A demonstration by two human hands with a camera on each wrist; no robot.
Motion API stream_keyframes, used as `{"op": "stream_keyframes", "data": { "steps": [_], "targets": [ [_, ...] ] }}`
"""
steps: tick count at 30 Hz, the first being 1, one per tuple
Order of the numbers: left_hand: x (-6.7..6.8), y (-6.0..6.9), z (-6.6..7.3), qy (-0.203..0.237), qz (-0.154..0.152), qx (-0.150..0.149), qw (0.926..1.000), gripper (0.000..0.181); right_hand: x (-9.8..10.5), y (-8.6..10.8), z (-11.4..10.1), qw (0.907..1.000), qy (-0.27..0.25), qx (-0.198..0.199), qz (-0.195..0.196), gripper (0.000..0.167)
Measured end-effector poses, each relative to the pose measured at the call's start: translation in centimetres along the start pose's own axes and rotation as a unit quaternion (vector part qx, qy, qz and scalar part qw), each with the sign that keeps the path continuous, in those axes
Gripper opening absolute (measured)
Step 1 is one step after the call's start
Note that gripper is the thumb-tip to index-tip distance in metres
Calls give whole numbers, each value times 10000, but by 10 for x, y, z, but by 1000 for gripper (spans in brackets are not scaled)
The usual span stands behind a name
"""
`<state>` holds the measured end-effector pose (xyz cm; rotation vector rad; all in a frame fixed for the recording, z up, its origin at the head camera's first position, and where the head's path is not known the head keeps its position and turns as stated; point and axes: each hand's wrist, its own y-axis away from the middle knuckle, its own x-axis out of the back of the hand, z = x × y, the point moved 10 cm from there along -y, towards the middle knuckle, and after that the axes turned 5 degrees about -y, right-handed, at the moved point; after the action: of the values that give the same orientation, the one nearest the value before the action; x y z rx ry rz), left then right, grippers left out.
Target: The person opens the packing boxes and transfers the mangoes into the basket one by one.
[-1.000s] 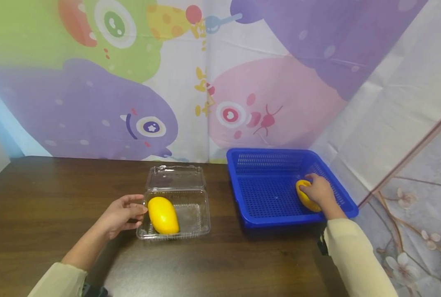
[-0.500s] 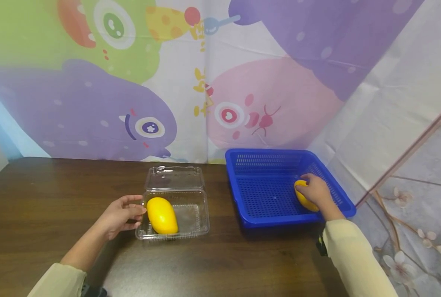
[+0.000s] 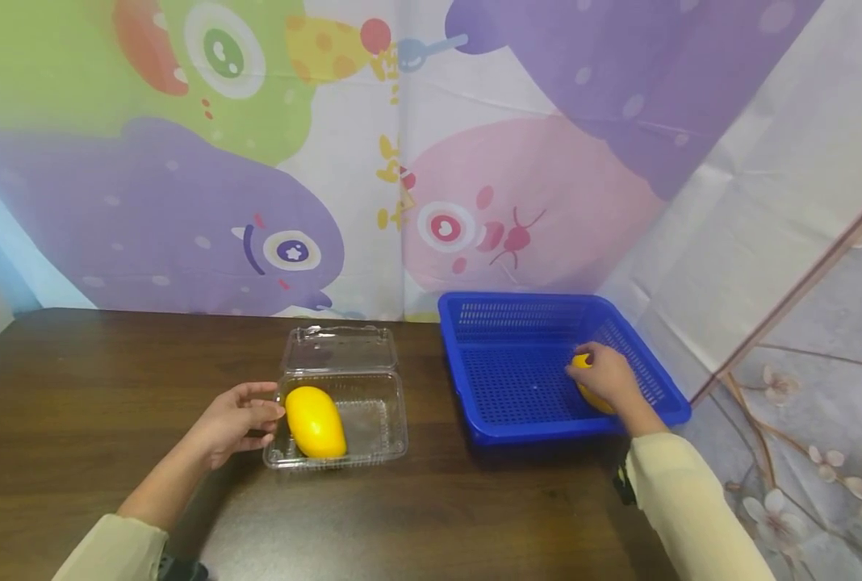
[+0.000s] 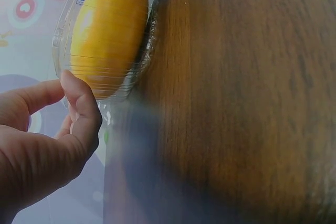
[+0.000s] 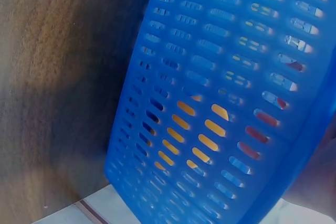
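A yellow mango (image 3: 315,423) lies in the left part of the clear plastic box (image 3: 373,458), whose lid (image 3: 341,350) is folded back. My left hand (image 3: 236,421) pinches the box's left rim between thumb and fingers; the left wrist view shows the fingertips at the rim beside the mango (image 4: 110,30). Inside the blue basket (image 3: 540,432), at its right side, my right hand (image 3: 608,376) grips a second mango (image 3: 582,361) from above, covering much of it. In the right wrist view the basket wall (image 5: 210,77) hides most of that hand, and yellow shows through the slots.
Both containers stand on a brown wooden table (image 3: 402,516), the basket to the right of the box. Behind them hangs a cartoon-printed cloth (image 3: 373,161). A wall covering with flowers (image 3: 823,403) borders the table's right side.
The right hand has shifted slightly left inside the basket and now covers more of the mango. The left hand keeps its place at the box. The whole view has drifted a little.
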<state>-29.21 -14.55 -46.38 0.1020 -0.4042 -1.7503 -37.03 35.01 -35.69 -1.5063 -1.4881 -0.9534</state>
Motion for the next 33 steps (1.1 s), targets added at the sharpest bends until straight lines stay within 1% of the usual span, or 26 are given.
{"op": "stream_keyframes", "data": {
  "steps": [3,7,11,17,21,24,30,33],
  "targets": [
    [0,0,-1,2,5,10,10000,65,-2,1,-1,10000,17,-8,-36,46],
    [1,0,0,-18,27,11,10000,64,-2,2,-8,9999,-3,124,24,44],
    [1,0,1,-43,40,22,10000,64,-4,3,-15,9997,-82,223,13,44],
    [0,0,0,-10,24,47,10000,64,-7,3,-22,9994,-251,195,-112,45],
    [1,0,-1,-16,24,56,10000,64,-8,1,-29,9989,-312,330,-77,44],
    [1,-1,-2,-28,21,58,10000,64,-9,1,-35,9987,-271,418,-50,44],
    [0,-1,-2,6,-5,51,10000,64,-13,3,-44,9991,-143,375,-130,43],
    [0,0,-1,40,-2,45,10000,63,-15,4,-48,9986,-218,450,-152,42]
  ]
}}
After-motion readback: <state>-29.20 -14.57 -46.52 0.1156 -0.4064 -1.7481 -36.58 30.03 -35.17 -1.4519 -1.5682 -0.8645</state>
